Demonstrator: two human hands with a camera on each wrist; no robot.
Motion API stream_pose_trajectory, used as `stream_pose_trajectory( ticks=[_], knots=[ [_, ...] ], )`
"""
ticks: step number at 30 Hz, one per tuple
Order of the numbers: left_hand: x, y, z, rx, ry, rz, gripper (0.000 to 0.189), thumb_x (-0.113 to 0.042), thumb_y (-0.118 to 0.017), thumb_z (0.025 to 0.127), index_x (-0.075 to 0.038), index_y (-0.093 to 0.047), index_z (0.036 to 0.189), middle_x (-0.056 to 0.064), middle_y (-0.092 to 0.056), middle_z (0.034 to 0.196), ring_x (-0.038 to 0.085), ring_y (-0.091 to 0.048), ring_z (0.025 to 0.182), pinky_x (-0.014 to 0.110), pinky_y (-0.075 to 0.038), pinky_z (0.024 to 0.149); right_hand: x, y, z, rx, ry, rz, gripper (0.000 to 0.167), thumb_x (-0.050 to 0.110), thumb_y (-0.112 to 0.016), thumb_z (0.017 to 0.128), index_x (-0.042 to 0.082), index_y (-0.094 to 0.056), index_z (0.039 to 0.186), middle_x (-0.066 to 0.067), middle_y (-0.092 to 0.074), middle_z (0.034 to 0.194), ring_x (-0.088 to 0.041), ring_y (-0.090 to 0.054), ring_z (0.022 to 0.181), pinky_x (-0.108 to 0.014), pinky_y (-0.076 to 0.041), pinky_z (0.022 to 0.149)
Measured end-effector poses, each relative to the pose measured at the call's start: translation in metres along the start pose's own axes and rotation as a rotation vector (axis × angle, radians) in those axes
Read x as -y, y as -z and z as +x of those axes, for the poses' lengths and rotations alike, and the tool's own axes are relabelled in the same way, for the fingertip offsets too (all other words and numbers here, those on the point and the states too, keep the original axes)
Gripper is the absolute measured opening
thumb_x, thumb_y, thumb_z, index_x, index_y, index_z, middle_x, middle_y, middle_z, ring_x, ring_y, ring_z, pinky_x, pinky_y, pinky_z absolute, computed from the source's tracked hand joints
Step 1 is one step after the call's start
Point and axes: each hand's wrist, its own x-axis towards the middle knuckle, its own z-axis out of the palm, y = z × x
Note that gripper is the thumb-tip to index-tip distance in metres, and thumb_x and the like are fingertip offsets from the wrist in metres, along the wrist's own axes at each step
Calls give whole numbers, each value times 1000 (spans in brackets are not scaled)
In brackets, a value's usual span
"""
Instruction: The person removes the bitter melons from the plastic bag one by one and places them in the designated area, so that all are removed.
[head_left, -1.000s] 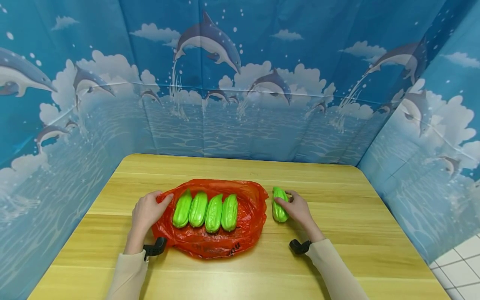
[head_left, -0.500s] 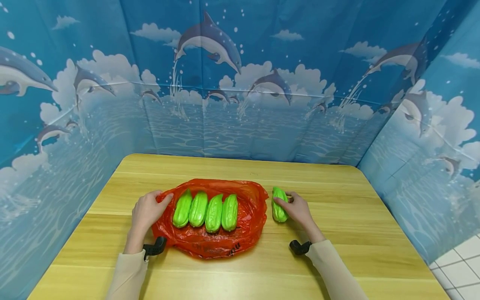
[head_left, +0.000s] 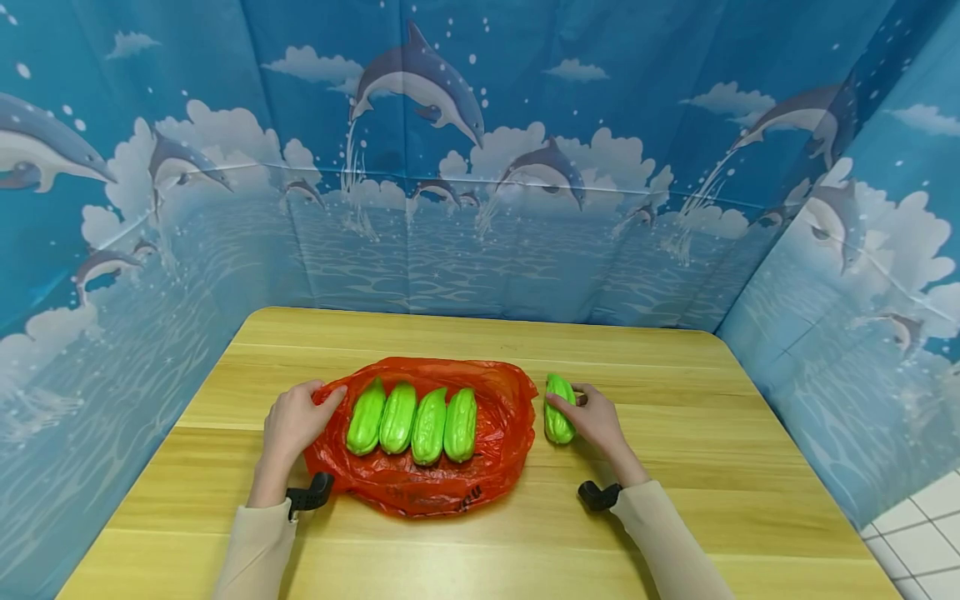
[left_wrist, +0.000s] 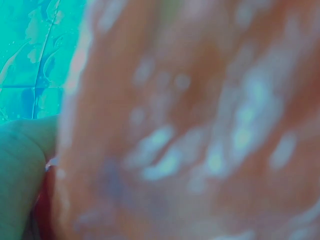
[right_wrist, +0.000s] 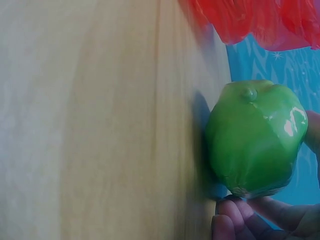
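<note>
My left hand (head_left: 296, 425) pinches the left rim of a red plastic bag (head_left: 495, 475), which lies spread on the table with its mouth wide. Inside it, several bright green, ridged bitter melons (head_left: 429, 427) lie side by side in a row. Just right of the bag, my right hand (head_left: 596, 417) grips one more bitter melon (head_left: 558, 427) between thumb and fingers. The right wrist view shows this melon's rounded end (right_wrist: 257, 140) close beside the wooden surface. In the left wrist view the blurred bag (left_wrist: 190, 140) hides most of the hand.
The light wooden table (head_left: 675, 392) extends around the bag and hands. Behind it and along both sides hangs a blue dolphin-print curtain (head_left: 480, 258). White floor tiles (head_left: 922, 542) show at the lower right.
</note>
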Motion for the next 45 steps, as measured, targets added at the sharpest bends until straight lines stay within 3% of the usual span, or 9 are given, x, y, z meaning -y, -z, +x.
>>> stream_pose_trajectory(
  ticks=[30, 45],
  knots=[
    [1, -1, 0, -12, -16, -2, 41, -43, -57, 93, -12, -48, 68, 0, -37, 55, 20, -39, 50, 32, -26, 49, 1, -5, 3, 2, -20, -28, 84, 61, -61, 83, -7, -46, 131, -24, -57, 115, -31, -56, 97, -43, -46, 80],
    [-1, 0, 0, -6, -17, 3, 35, -42, -57, 93, -11, -57, 76, 1, -40, 56, 20, -43, 54, 33, -28, 50, 2, -5, 2, 2, -13, -27, 83, 58, -62, 83, -6, -45, 132, -25, -55, 117, -34, -55, 101, -45, -45, 83]
  ],
)
